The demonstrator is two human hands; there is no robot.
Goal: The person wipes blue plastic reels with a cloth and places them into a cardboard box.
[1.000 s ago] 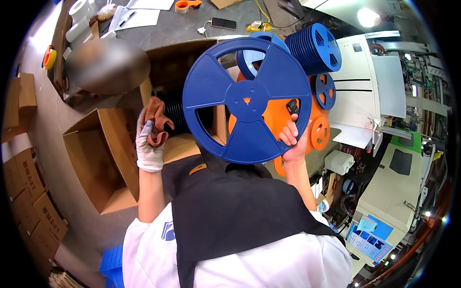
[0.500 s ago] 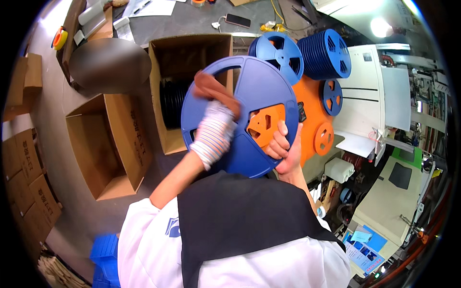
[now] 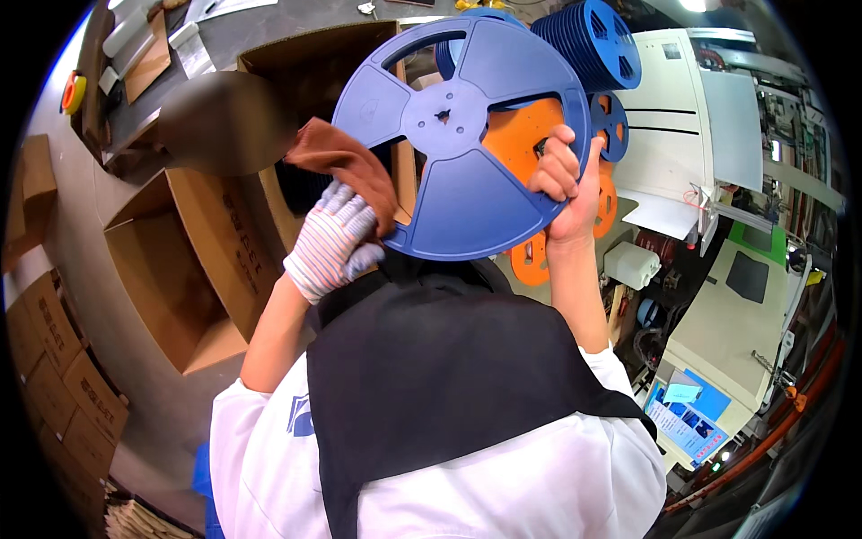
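Plainly, our left hand [image 3: 330,241] holds a brown cloth [image 3: 348,165], our right hand [image 3: 569,187] the blue plastic reel [image 3: 476,202], which we judge light, stiff, best gripped at its rim [image 3: 576,103].

Brown cardboard cartons [image 3: 50,395] stood stacked at near left, a round orange-and-yellow roll [image 3: 74,92] at far left, a boxy white plastic container [image 3: 631,264] at right.
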